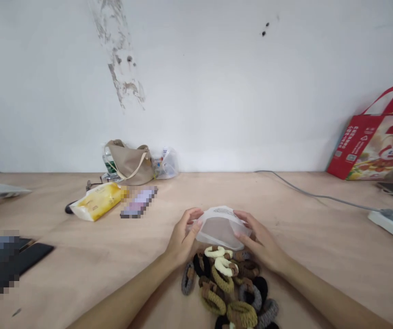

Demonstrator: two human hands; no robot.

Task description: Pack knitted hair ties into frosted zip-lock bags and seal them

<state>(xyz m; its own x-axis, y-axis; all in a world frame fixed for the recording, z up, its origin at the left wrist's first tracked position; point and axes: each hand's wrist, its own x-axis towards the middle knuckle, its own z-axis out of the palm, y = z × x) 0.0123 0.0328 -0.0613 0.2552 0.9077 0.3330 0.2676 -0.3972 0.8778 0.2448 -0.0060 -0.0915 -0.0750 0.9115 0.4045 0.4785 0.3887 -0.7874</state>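
left hand and right hand clamp a translucent plastic pouch from opposite sides, set apart by its width. the pouch sits at the far edge of a heap of fabric hair ties on the wooden worktop, the two-sided grip keeping it steady there.

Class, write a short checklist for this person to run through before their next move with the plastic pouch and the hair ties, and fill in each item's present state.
Both hands on the pouch: the left hand and right hand hold the sides of the translucent plastic pouch: ok.
Pouch mouth open: cannot tell.
Pouch empty: cannot tell.
Fabric hair ties piled just below the hands: ok.
Grey cable and power strip apart from the hands: ok.
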